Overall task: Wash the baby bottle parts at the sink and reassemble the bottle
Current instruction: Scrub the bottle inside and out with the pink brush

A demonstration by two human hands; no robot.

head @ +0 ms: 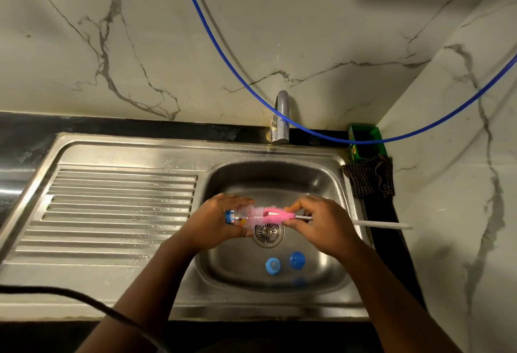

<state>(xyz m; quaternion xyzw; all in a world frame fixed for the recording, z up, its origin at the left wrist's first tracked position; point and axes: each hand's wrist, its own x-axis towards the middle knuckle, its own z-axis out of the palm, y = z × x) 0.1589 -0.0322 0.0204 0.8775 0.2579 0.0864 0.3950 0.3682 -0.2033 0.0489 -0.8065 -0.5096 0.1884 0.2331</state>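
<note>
From the head view, the left hand (216,220) wraps its grip around the clear bottle (242,217), held sideways over the sink (279,182) basin above the drain (268,232). The right hand (313,222) pinches the pink brush (275,214), whose head sits at the bottle's mouth; its white handle (383,224) points right. A blue collar (272,265) and blue cap (297,260) lie in the basin, just apart.
</note>
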